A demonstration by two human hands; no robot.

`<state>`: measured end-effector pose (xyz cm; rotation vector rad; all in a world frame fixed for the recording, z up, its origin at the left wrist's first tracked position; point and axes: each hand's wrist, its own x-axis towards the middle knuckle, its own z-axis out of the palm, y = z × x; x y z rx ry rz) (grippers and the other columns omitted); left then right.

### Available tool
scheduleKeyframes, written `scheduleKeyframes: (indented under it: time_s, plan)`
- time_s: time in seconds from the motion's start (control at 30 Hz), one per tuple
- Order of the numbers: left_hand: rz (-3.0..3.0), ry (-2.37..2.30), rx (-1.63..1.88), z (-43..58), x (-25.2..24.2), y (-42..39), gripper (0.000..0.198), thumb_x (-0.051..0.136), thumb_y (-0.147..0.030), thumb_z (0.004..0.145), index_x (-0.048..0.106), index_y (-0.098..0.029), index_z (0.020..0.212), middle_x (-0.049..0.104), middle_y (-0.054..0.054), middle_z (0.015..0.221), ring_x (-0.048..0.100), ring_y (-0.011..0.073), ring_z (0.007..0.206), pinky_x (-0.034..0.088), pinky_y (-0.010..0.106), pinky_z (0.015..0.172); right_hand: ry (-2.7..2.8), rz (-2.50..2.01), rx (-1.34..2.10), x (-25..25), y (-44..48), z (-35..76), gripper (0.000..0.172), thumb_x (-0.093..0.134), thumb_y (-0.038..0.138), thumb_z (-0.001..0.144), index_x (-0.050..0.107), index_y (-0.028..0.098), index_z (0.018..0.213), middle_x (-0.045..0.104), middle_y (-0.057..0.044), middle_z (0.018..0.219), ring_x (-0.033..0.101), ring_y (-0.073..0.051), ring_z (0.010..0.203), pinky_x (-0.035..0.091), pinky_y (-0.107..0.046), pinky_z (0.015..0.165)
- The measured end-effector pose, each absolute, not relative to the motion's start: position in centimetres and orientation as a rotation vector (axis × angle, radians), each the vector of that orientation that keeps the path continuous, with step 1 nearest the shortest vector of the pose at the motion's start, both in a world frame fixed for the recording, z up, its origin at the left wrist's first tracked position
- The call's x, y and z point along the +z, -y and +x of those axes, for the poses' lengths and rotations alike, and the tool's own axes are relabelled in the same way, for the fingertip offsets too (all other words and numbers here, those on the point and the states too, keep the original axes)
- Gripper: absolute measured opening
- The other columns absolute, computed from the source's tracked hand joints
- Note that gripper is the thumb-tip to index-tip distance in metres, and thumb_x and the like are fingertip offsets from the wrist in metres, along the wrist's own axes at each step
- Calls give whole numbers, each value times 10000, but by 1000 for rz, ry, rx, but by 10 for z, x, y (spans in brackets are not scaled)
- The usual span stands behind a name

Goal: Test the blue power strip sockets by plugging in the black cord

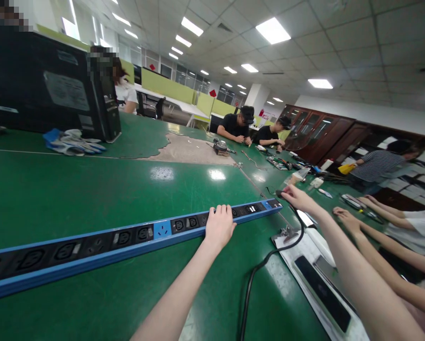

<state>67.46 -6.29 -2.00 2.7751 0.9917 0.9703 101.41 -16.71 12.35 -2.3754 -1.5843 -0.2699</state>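
A long blue power strip [162, 229] with black sockets lies slantwise on the green table, from the left edge to the middle right. My left hand [219, 226] is over its right half, fingers wrapped across the top and closed on it. Just past the strip's right end, my right hand [300, 199] pinches the end of a black power cable [257, 268]. A dark connector [279, 193] pokes out from those fingertips, apart from the strip. From there the cable loops down over a clipboard and runs off the bottom edge.
On the right a clipboard [283, 251] bears a dark phone [322, 293]. Gloves [73, 142] lie beside a black computer case [49, 85] at left. Another person's hands [347, 220] rest nearby at right. A small device [221, 147] and circuit boards [278, 163] stand farther back.
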Motion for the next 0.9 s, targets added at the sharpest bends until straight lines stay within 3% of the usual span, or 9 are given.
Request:
scheduleKeyframes:
  time_s: [0.27, 0.57, 0.9]
  plan:
    - [2784, -996, 950, 675, -19, 63, 583, 643, -444, 887, 502, -129, 1358, 612, 168, 1169, 519, 310, 1092, 363, 466, 984, 1606, -2486, -172, 72, 167, 1011, 213, 600, 414, 893, 672, 236, 985, 738, -42, 880, 681, -204, 802, 498, -263, 676]
    - [2777, -992, 946, 674, -18, 64, 564, 647, -435, 885, 521, -121, 1337, 607, 168, 1160, 523, 313, 1090, 368, 471, 986, 1697, -2716, -263, 75, 134, 1021, 263, 630, 446, 878, 672, 217, 1002, 735, -67, 951, 673, -216, 877, 435, -248, 703]
    - [2774, -998, 964, 674, -18, 65, 576, 658, -432, 878, 520, -112, 1338, 609, 166, 1148, 522, 309, 1087, 369, 464, 985, 1844, -2772, -169, 75, 127, 1026, 269, 658, 433, 842, 699, 193, 955, 740, -82, 902, 690, -227, 859, 461, -253, 726]
